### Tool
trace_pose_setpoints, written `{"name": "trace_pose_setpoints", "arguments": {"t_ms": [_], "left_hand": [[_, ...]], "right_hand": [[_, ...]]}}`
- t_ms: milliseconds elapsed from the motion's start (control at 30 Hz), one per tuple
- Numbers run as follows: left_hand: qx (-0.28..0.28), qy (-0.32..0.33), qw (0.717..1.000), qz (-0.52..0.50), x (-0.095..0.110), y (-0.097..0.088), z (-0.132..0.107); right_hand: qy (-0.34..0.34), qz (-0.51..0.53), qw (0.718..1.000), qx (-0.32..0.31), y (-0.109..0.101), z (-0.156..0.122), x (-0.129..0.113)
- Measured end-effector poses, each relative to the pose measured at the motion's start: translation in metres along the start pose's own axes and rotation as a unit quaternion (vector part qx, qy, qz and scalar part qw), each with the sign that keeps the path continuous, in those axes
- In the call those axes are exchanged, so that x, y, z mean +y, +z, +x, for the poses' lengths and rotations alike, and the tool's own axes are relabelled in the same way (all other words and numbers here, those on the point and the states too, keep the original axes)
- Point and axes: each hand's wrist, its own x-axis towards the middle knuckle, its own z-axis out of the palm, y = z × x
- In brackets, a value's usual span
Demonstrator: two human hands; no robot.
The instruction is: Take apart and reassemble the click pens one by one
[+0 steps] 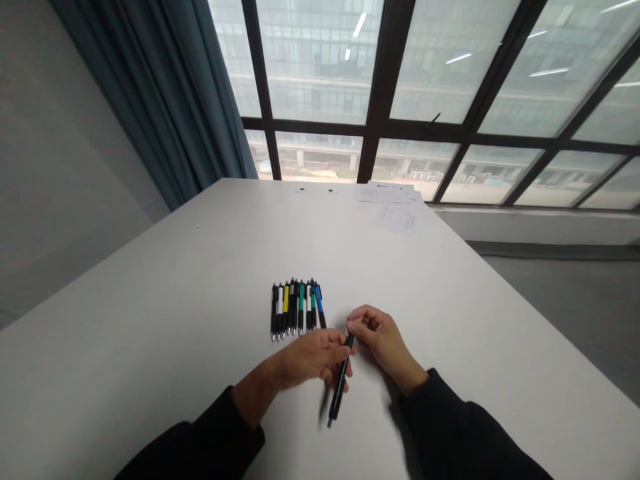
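Note:
A black pen [340, 387] slants above the white table, its far end up between my hands and its silver-grey end pointing toward me. My left hand [317, 359] is closed around the pen's upper part, thumb on top. At the pen's far end, the thumb and forefinger of my right hand [377, 335] pinch together; my fingertips hide that tip. Just beyond my left hand lies a row of several pens [293, 308], side by side, in black, white, yellow, green and blue, with silver tips toward me.
The white table [200, 280] narrows toward the window. Sheets of paper [387, 193] lie at its far right corner, and two small round fittings [331, 191] sit by the far edge. A blue-grey curtain [170, 100] hangs at the left, beside the dark-framed window [320, 60].

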Motion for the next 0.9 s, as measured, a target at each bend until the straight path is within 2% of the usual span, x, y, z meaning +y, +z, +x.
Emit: {"name": "trace_pose_setpoints", "arguments": {"t_ms": [233, 400, 633, 900], "left_hand": [[-0.015, -0.003, 1.000, -0.020, 0.0004, 0.0000, -0.0008], [-0.037, -0.001, 0.998, -0.042, 0.0009, -0.0012, -0.0018], [-0.034, 0.006, 0.998, -0.046, 0.0017, -0.0012, -0.0026], [-0.044, 0.016, 0.998, -0.038, 0.0020, -0.0022, -0.0023]], "right_hand": [[0.031, 0.044, 0.998, -0.023, -0.0040, -0.0003, 0.0000], [0.034, 0.067, 0.994, -0.079, -0.0048, -0.0012, -0.0009], [0.016, 0.051, 0.997, -0.052, -0.0004, -0.0011, -0.0022], [0.040, 0.094, 0.991, -0.083, -0.0035, -0.0028, -0.0043]]}}
